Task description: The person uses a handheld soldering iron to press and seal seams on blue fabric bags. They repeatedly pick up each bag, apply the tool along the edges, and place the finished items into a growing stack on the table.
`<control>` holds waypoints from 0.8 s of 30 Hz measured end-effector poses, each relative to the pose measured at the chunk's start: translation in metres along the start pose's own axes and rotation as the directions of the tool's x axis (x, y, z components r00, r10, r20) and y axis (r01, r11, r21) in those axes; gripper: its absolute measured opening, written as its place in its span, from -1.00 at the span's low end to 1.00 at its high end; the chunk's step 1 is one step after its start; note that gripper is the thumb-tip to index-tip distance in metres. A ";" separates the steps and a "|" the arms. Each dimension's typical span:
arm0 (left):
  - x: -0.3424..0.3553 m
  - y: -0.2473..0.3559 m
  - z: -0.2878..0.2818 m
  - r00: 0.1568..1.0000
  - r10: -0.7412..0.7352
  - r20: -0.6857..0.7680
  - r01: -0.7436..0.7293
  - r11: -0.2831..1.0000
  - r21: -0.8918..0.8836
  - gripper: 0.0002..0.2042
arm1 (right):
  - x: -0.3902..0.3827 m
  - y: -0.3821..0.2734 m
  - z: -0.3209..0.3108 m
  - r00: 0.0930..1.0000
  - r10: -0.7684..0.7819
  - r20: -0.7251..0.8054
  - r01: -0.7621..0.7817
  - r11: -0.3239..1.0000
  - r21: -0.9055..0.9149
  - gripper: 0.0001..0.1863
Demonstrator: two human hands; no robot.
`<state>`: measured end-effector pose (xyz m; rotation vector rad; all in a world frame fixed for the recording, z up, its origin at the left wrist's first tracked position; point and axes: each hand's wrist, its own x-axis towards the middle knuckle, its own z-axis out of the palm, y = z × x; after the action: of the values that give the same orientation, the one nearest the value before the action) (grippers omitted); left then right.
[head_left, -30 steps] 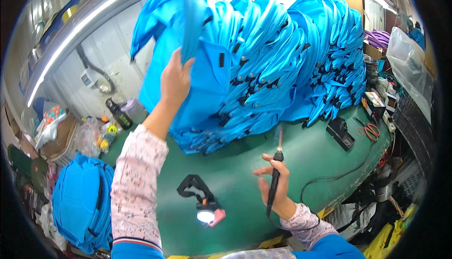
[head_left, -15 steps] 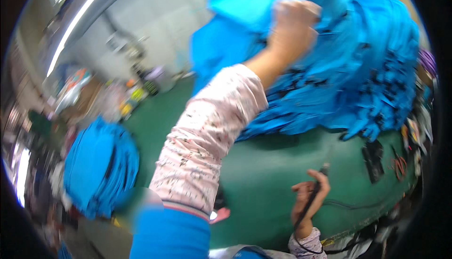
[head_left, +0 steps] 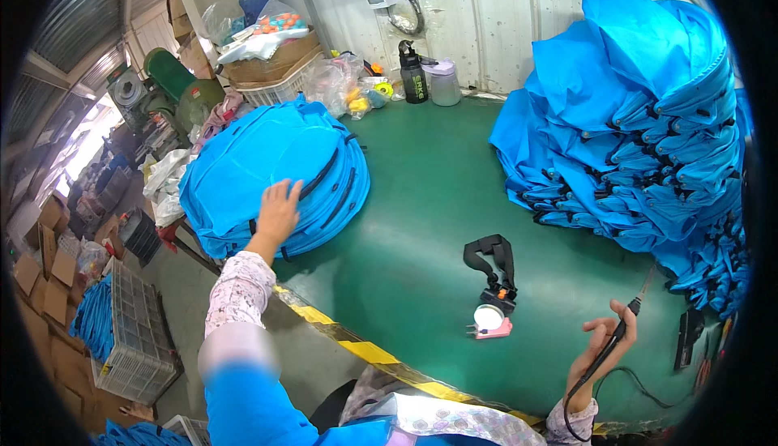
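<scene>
My left hand [head_left: 277, 209] lies palm-down on the flat round stack of folded bright-blue fabric discs with black edging [head_left: 275, 172]; the fingers [head_left: 285, 192] are loosely spread and extended, resting on the top layer, not gripping. This stack sits at the left end of the green work table [head_left: 429, 203], overhanging the edge that carries yellow-and-black hazard tape [head_left: 356, 349].

My right hand [head_left: 601, 347] is raised near the table's front edge at lower right. Thumb and fingers are curled and pinched around a slim black pen-shaped tool with a cable [head_left: 617, 337], held with its metal tip pointing up; the black cable [head_left: 632, 381] trails from below the hand across the table.

Between the hands, apart from both, lie a black webbing strap [head_left: 490, 256] and, touching its lower end, a small pink lamp with a round white face [head_left: 491, 320].

Far right: a tall heap of folded bright-blue fabric pieces with black trim [head_left: 640, 138], resting on the table and reaching close to the tool tip. A black flat object [head_left: 689, 337] lies at the heap's foot.

Rear of table, against the corrugated white wall [head_left: 519, 17]: a dark bottle [head_left: 413, 73], a translucent jar with lilac lid [head_left: 444, 81], clear plastic bags [head_left: 336, 81], and a cardboard box holding coloured items [head_left: 263, 49].

Left of the table, on the floor: a grey plastic crate [head_left: 134, 332] and brown cartons [head_left: 40, 276].
</scene>
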<state>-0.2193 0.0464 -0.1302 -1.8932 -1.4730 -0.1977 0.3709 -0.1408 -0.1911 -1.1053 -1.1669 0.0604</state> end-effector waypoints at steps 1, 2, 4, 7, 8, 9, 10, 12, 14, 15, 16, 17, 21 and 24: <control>-0.013 -0.022 0.005 0.998 -0.007 0.058 0.010 0.999 -0.046 -0.32 | -0.003 -0.006 0.009 0.999 -0.016 0.033 0.015 1.000 0.019 -0.56; -0.021 -0.038 0.013 0.994 -0.007 0.112 0.019 0.995 -0.101 -0.30 | -0.008 -0.008 0.014 0.995 -0.077 0.065 0.077 0.997 -0.002 -0.56; -0.020 -0.046 0.016 0.985 0.111 0.130 -0.085 0.979 -0.184 -0.28 | -0.017 -0.010 0.022 0.972 -0.194 0.135 0.202 0.978 -0.046 -0.55; -0.016 -0.053 -0.004 0.924 0.371 0.093 -0.355 0.922 -0.154 -0.34 | -0.023 -0.022 0.032 0.947 -0.273 0.172 0.294 0.950 -0.110 -0.55; -0.019 -0.056 -0.001 0.928 0.358 0.099 -0.343 0.928 -0.144 -0.37 | -0.025 -0.025 0.035 0.940 -0.288 0.183 0.311 0.943 -0.117 -0.54; -0.019 -0.060 0.003 0.932 0.348 0.101 -0.335 0.933 -0.130 -0.40 | -0.029 -0.024 0.035 0.948 -0.263 0.182 0.288 0.949 -0.128 -0.53; -0.019 -0.062 0.005 0.935 0.338 0.103 -0.327 0.938 -0.115 -0.43 | -0.031 -0.027 0.037 0.953 -0.238 0.190 0.262 0.958 -0.115 -0.53; -0.006 -0.070 0.007 0.973 0.210 0.092 -0.202 0.975 -0.089 -0.47 | -0.031 -0.032 0.041 0.960 -0.187 0.206 0.207 0.975 -0.083 -0.51; 0.020 -0.080 -0.003 0.993 0.106 -0.047 -0.108 0.993 -0.054 -0.51 | -0.027 -0.036 0.047 0.933 -0.266 0.240 0.302 0.945 -0.126 -0.53; 0.041 -0.085 -0.022 0.980 0.074 -0.184 -0.083 0.996 -0.042 -0.53 | -0.025 -0.041 0.048 0.917 -0.295 0.270 0.344 0.925 -0.160 -0.53; 0.062 -0.092 -0.047 0.955 0.061 -0.291 -0.077 0.996 -0.044 -0.54 | -0.024 -0.044 0.048 0.910 -0.314 0.272 0.366 0.915 -0.168 -0.54; 0.081 -0.099 -0.074 0.955 0.012 -0.296 -0.049 0.992 -0.119 -0.55 | -0.024 -0.047 0.049 0.902 -0.335 0.272 0.387 0.907 -0.168 -0.54; 0.118 -0.134 -0.161 0.868 -0.187 -0.461 -0.018 0.914 -0.405 -0.53 | -0.021 -0.056 0.067 0.929 -0.293 0.225 0.317 0.945 -0.080 -0.51; 0.142 -0.104 -0.206 0.836 -0.503 -0.220 0.190 0.641 -0.744 -0.55 | -0.012 -0.069 0.085 0.975 -0.184 0.120 0.171 0.979 0.114 -0.39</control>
<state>-0.2030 0.0404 0.1405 -1.8837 -1.5678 -1.4564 0.2684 -0.1265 -0.1532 -0.9130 -1.3609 0.0535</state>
